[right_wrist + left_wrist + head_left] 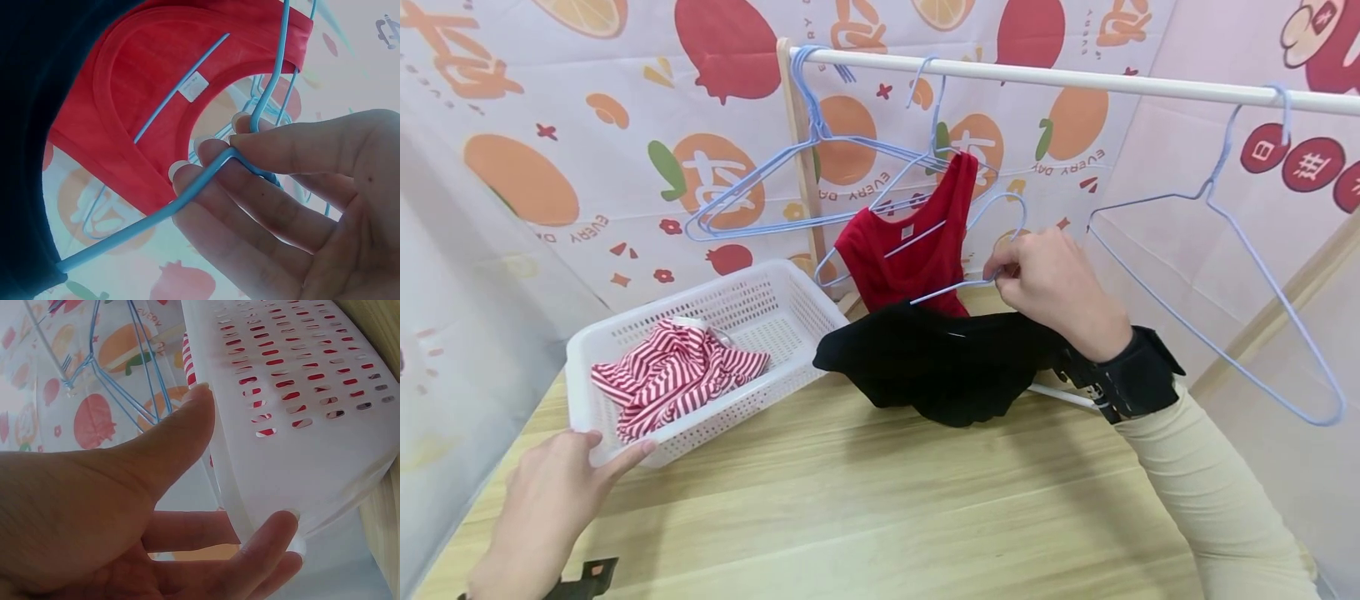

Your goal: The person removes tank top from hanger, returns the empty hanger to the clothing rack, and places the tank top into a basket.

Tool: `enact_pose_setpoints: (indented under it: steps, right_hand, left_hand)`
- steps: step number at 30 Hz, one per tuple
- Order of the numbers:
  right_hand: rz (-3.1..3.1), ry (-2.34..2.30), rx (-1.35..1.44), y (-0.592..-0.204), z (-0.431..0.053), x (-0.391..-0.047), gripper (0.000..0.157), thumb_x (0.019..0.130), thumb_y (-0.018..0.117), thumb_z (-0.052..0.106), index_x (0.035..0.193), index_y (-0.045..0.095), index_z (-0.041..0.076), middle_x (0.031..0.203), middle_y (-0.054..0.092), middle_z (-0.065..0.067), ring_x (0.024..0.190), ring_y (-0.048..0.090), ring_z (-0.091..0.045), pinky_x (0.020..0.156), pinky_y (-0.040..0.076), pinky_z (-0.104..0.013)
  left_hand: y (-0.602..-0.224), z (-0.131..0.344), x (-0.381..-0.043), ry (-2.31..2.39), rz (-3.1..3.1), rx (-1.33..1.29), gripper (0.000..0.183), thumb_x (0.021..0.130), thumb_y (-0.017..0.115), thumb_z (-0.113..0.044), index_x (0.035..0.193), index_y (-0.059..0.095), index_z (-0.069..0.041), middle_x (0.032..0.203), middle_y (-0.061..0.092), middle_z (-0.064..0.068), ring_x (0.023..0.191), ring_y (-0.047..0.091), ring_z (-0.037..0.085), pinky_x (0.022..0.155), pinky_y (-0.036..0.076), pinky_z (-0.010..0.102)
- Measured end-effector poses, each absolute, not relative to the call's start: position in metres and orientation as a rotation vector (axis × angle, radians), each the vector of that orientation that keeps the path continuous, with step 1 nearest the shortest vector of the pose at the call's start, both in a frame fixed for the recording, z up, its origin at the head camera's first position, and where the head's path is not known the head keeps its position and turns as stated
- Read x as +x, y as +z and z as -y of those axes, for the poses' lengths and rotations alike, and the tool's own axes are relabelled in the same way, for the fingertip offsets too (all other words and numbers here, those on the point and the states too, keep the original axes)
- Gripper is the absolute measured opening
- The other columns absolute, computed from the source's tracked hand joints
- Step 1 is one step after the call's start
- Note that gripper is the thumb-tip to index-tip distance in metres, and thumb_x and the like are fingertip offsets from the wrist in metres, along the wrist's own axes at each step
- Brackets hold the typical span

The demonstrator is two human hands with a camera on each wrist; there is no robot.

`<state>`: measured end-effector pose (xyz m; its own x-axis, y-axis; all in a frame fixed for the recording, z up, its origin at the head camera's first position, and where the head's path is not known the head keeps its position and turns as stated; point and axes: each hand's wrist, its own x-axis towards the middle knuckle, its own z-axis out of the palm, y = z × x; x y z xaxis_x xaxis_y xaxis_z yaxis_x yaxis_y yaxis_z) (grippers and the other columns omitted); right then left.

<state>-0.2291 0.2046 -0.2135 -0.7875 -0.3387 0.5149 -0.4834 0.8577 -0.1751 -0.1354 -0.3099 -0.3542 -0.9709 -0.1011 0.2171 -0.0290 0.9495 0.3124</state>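
Note:
My right hand (1060, 279) pinches a blue clothes hanger (134, 228) at the bend below its hook. From that hanger hangs a black garment (936, 358), low over the table. Behind it, a red tank top (917, 242) is on another blue hanger on the rail. At the lower left, my left hand (553, 492) grips the near corner of a white perforated plastic basket (775, 387), with its thumb (199, 403) at the rim. A red-and-white striped garment (673, 375) lies crumpled inside the basket.
A white rail (1075, 77) on a wooden post (797, 125) crosses above the table. Several bare blue hangers (752, 183) are bunched at its left end. One more bare hanger (1273, 275) hangs at the right. The light wooden table (850, 517) spreads out in front.

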Motion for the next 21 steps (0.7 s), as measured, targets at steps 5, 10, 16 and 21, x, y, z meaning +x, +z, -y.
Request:
enact_pose_setpoints:
  steps: [5,10,16,21]
  right_hand:
    - [2.549,0.415,0.606,-0.2162,-0.2047,-0.2296,0.023,0.089,0.060,-0.001,0.087,0.083,0.005,0.076,0.072,-0.013,0.063,0.058,-0.024,0.049,0.039,-0.030]
    - [2.548,0.408,0.618,-0.2172,-0.2019,-0.2302,0.025,0.088,0.059,-0.001,0.089,0.083,0.006,0.075,0.072,-0.012,0.061,0.055,-0.023,0.048,0.035,-0.030]
    - [2.544,0.411,0.616,-0.2187,-0.2024,-0.2293,0.024,0.087,0.060,-0.001,0.087,0.083,0.006,0.074,0.072,-0.011,0.063,0.057,-0.024,0.051,0.039,-0.030]
    - [2.556,0.419,0.605,-0.2191,-0.2026,-0.2279,0.024,0.087,0.060,0.000,0.087,0.083,0.006,0.074,0.072,-0.011,0.064,0.058,-0.024,0.051,0.040,-0.030]
  left_hand:
    - [-0.3502,0.3089,-0.1349,-0.454,2.879,0.096,0.075,0.092,0.075,-0.047,0.109,0.063,0.025,0.110,0.060,0.049,0.084,0.060,0.061,0.063,0.046,0.058]
    - [-0.3482,0.3075,-0.1333,-0.445,2.860,0.100,0.071,0.092,0.075,-0.045,0.106,0.065,0.024,0.096,0.064,0.044,0.076,0.060,0.056,0.063,0.045,0.056]
    - [-0.3463,0.3069,-0.1335,-0.435,2.836,0.076,0.063,0.091,0.076,-0.045,0.093,0.069,0.018,0.068,0.062,0.024,0.062,0.055,0.035,0.054,0.040,0.045]
    - [-0.3462,0.3082,-0.1349,-0.435,2.859,0.101,0.066,0.090,0.077,-0.045,0.097,0.068,0.020,0.082,0.065,0.037,0.067,0.060,0.044,0.054,0.042,0.047]
